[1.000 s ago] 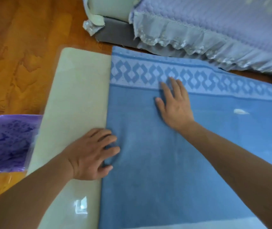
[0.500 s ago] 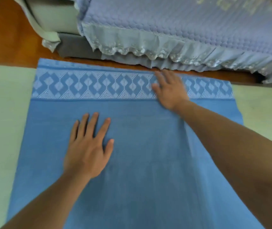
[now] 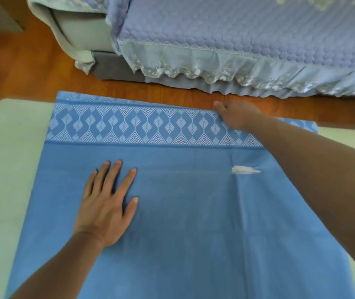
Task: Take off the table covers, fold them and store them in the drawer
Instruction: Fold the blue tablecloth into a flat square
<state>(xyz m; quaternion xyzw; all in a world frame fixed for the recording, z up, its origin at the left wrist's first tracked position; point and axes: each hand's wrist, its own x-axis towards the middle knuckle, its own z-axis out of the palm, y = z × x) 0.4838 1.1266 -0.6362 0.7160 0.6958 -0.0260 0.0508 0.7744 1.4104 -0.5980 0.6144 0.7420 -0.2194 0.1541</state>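
One blue table cover [image 3: 193,223] lies spread flat across a pale table top [image 3: 10,169], its far edge carrying a white woven diamond border [image 3: 142,126] and reaching the table's far rim. It appears still mostly unfolded, though a second edge line showing along the far side hints it may already lie doubled; the view does not settle that. A soft crease [image 3: 242,203] runs from near to far through the right part of the cloth, and a small white mark [image 3: 244,170], a tag or a tear, cannot be told apart.

The left hand [image 3: 107,203] rests palm down on the plain blue field, fingers straight and spread, pressing the cloth to the table and holding nothing. The right hand [image 3: 238,116] sits at the far edge on the patterned band, its fingers curled over or under the hem; whether it pinches the fabric or only touches it cannot be told, since the fingertips are hidden.

By the look of things the job stands at its early-to-middle stage: the cover is laid out for folding, with the folds, any other covers and the stowing all left to do. No drawer is in view.

Beyond the table's far side, a strip of orange-brown wooden floor [image 3: 32,67] separates it from a sofa [image 3: 81,29] draped in a quilted lilac throw [image 3: 237,33] with a lace frill.
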